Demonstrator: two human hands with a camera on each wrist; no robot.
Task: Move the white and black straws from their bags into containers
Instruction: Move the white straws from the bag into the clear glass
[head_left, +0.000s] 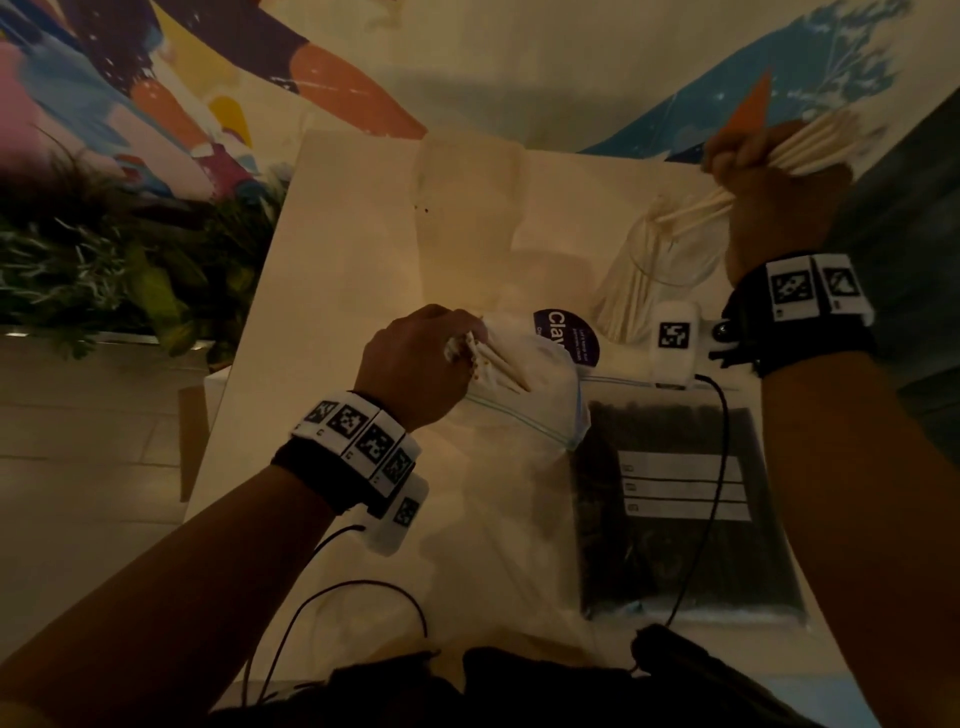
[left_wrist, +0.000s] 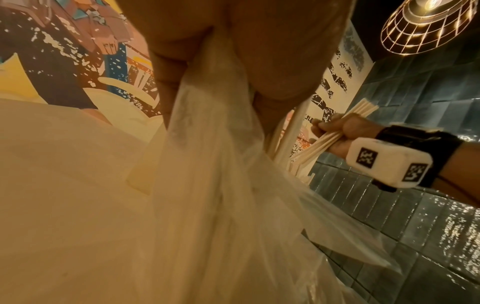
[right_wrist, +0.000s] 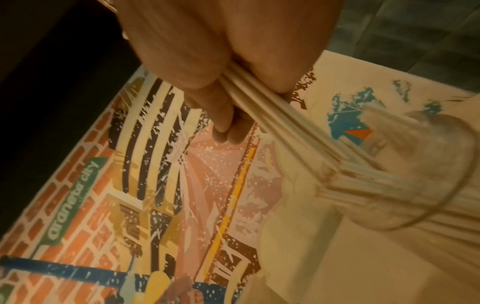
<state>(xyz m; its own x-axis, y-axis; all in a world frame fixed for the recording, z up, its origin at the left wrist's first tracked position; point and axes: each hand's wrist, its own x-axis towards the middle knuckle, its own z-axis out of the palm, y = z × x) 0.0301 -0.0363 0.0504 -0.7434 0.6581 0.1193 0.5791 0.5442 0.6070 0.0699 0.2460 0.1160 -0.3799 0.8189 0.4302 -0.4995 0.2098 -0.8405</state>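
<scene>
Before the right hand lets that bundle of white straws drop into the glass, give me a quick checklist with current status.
1. Right hand grips the white straws: ok.
2. Lower straw tips over the mouth of the glass container: ok, they point into it.
3. Room in the glass: cannot tell; it already holds many straws.
4. Left hand holds the clear bag with more white straws: ok.
5. Bag of black straws lying flat and out of the way: ok.
6. Second container for the black straws: cannot tell.
</scene>
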